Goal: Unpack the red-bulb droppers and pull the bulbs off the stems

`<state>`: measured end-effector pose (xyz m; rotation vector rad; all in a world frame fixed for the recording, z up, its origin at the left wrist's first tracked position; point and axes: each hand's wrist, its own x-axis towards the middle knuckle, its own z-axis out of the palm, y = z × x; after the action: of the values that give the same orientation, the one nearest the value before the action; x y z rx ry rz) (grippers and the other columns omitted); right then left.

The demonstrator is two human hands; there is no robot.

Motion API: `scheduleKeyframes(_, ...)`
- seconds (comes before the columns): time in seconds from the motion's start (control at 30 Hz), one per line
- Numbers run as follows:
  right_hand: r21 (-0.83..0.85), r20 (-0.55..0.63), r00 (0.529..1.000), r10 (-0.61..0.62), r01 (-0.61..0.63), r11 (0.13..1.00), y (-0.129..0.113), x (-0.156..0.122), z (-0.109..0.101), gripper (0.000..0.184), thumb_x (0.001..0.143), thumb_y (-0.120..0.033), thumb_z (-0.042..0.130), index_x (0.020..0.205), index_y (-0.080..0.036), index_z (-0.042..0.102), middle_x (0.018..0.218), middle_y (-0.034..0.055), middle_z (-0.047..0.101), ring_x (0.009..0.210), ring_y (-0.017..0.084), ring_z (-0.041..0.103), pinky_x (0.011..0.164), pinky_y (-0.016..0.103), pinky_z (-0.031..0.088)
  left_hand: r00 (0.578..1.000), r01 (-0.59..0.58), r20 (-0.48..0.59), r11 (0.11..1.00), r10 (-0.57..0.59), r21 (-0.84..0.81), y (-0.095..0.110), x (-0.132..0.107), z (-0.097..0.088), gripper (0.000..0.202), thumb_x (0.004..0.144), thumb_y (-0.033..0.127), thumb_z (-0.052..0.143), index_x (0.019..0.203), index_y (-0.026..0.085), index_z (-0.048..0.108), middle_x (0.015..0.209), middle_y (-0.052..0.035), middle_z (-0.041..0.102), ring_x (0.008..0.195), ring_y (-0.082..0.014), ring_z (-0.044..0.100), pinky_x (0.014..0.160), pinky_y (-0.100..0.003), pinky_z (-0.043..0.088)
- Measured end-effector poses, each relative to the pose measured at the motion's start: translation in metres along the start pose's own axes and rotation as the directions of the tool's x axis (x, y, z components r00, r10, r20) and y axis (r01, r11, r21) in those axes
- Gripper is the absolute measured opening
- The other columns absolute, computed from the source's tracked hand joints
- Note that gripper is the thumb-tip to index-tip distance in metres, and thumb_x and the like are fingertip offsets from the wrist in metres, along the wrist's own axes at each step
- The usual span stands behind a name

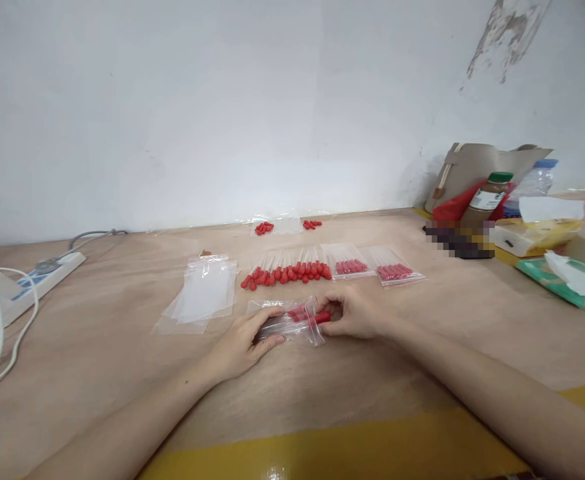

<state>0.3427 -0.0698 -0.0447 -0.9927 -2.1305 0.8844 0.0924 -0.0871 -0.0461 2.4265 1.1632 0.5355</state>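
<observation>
My left hand [249, 337] grips the closed end of a clear zip bag [285, 328] lying crosswise, its thumb in front and fingers behind. Inside the bag are droppers with red rubber bulbs [299, 311]. At the bag's mouth, my right hand [355, 312] pinches the red bulb of a dropper [321, 319]; its tube points left into the bag. Just behind lies a row of loose droppers [292, 272], bulbs toward me. To their right rest two filled bags, one [348, 261] partly beside the other [393, 268]. Flat empty zip bags [206, 290] overlap at left.
Loose red bulbs [264, 229] and a second small group [312, 225] lie near the wall. A white power strip [47, 280] and cables [35, 303] are at far left. On the right stand a bottle with a green cap [489, 200], a bag [472, 167] and tissue packs [567, 283].
</observation>
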Motion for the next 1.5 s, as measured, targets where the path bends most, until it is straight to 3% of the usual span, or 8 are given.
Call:
scheduleKeyframes(0.13, 0.191, 0.023, 0.993, 0.115, -0.118, 0.974, 0.012, -0.005, -0.017, 0.018, 0.060, -0.023, 0.070, 0.073, -0.014, 0.059, 0.065, -0.0014, 0.062, 0.055, 0.008, 0.055, 0.050, 0.019, 0.042, 1.000, 0.003, 0.008, 1.000, -0.003, -0.002, 0.001, 0.000, -0.002, 0.038, 0.087, 0.038, 0.045, 0.122, 0.026, 0.044, 0.115, -0.0034, 0.059, 0.098, -0.0192, 0.057, 0.082, -0.033, 0.046)
scheduleKeyframes(0.37, 0.530, -0.028, 0.945, 0.325, -0.261, 0.806, 0.028, -0.008, -0.058, 0.028, 0.059, -0.030, 0.075, 0.078, -0.015, 0.061, 0.078, 0.0032, 0.068, 0.072, 0.012, 0.063, 0.066, 0.026, 0.051, 1.000, 0.018, 0.008, 1.000, -0.019, 0.024, 0.001, -0.002, -0.003, 0.039, 0.086, 0.038, 0.046, 0.122, 0.025, 0.043, 0.110, -0.0045, 0.060, 0.093, -0.0195, 0.058, 0.079, -0.034, 0.047)
scheduleKeyframes(0.53, 0.641, -0.337, 0.830, 0.445, -0.144, 0.754, 0.034, 0.002, -0.092, 0.024, 0.057, -0.032, 0.076, 0.069, -0.019, 0.061, 0.072, 0.0020, 0.067, 0.061, 0.012, 0.062, 0.057, 0.025, 0.052, 0.998, -0.051, -0.022, 0.998, 0.052, 0.021, -0.001, -0.003, -0.002, 0.034, 0.086, 0.035, 0.046, 0.119, 0.025, 0.046, 0.117, -0.0053, 0.057, 0.097, -0.0192, 0.057, 0.083, -0.034, 0.047)
scheduleKeyframes(0.63, 0.539, -0.500, 0.793, 0.348, -0.029, 0.842, 0.030, 0.021, -0.087, 0.025, 0.060, -0.037, 0.074, 0.073, -0.021, 0.060, 0.080, 0.0029, 0.068, 0.075, 0.015, 0.064, 0.067, 0.028, 0.054, 0.997, -0.068, -0.030, 0.998, 0.069, 0.014, -0.002, -0.003, -0.001, 0.034, 0.086, 0.034, 0.046, 0.118, 0.025, 0.047, 0.117, -0.0054, 0.056, 0.099, -0.0193, 0.056, 0.083, -0.034, 0.047)
scheduleKeyframes(0.8, 0.110, -0.619, 0.785, 0.002, 0.085, 0.990, 0.023, 0.069, -0.040, 0.022, 0.064, -0.031, 0.071, 0.079, -0.017, 0.062, 0.080, 0.0043, 0.065, 0.074, 0.015, 0.062, 0.072, 0.031, 0.052, 0.998, -0.066, -0.024, 0.998, 0.066, 0.001, -0.003, -0.003, -0.001, 0.033, 0.086, 0.034, 0.047, 0.118, 0.024, 0.047, 0.119, -0.0055, 0.055, 0.104, -0.0193, 0.054, 0.086, -0.034, 0.046)
scheduleKeyframes(0.93, -0.325, -0.495, 0.823, -0.280, 0.124, 0.938, 0.030, 0.098, -0.008, 0.009, 0.072, -0.020, 0.063, 0.080, -0.017, 0.066, 0.084, 0.0055, 0.061, 0.075, 0.014, 0.058, 0.072, 0.030, 0.049, 0.997, -0.076, -0.018, 0.997, 0.076, 0.004, -0.001, -0.003, -0.002, 0.032, 0.086, 0.033, 0.046, 0.117, 0.025, 0.047, 0.120, -0.0051, 0.055, 0.105, -0.0192, 0.054, 0.088, -0.035, 0.045)
scheduleKeyframes(1.27, -0.539, -0.244, 0.898, -0.365, 0.187, 0.821, 0.041, 0.096, 0.014, 0.016, 0.079, -0.032, 0.059, 0.087, -0.021, 0.068, 0.089, 0.0062, 0.056, 0.081, 0.016, 0.055, 0.077, 0.029, 0.045, 0.996, -0.084, -0.022, 0.996, 0.084, 0.020, -0.001, -0.003, -0.003, 0.034, 0.086, 0.033, 0.047, 0.119, 0.026, 0.047, 0.121, -0.0056, 0.054, 0.106, -0.0202, 0.054, 0.088, -0.035, 0.045)
scheduleKeyframes(1.5, -0.393, -0.378, 0.895, -0.236, 0.075, 0.916, 0.030, 0.084, 0.003, 0.043, 0.070, -0.044, 0.066, 0.104, -0.017, 0.063, 0.092, 0.0076, 0.061, 0.082, 0.018, 0.057, 0.077, 0.032, 0.045, 0.997, -0.071, -0.011, 0.997, 0.072, 0.034, -0.003, -0.003, -0.003, 0.035, 0.086, 0.036, 0.046, 0.119, 0.025, 0.047, 0.121, -0.0060, 0.055, 0.106, -0.0209, 0.053, 0.089, -0.036, 0.045)
